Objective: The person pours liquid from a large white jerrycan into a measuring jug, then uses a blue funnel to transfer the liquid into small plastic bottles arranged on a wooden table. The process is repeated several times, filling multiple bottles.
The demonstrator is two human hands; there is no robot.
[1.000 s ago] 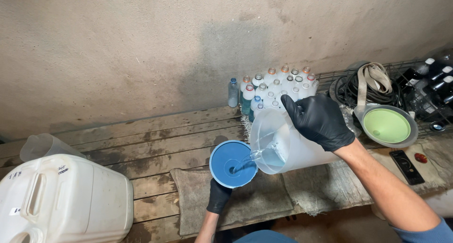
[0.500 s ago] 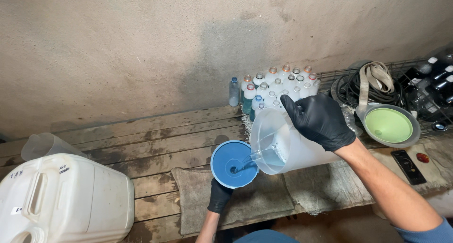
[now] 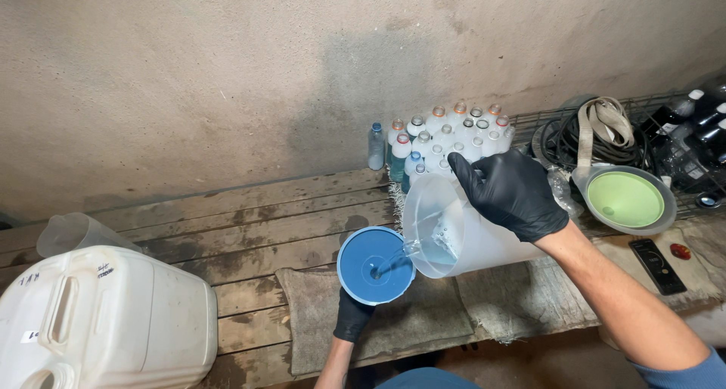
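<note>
Clear liquid streams from a tilted translucent jug (image 3: 454, 234) into a blue funnel (image 3: 376, 264) over a rough wooden bench (image 3: 249, 223).

The right hand (image 3: 510, 192), in a black glove, is wrapped over the jug's upper side, fingers closed on it, tipping its lip just above the funnel's right edge. The left hand (image 3: 352, 317), also gloved in black, sits beneath the funnel with its fingers curled around something hidden under the bowl; exactly what it grips cannot be told. A grey cloth (image 3: 318, 321) lies on the planks below the funnel. A cluster of small capped bottles (image 3: 446, 136) stands against the wall behind, a large white canister (image 3: 106, 321) lies at the left, and a green funnel (image 3: 626, 198) rests to the right.
</note>
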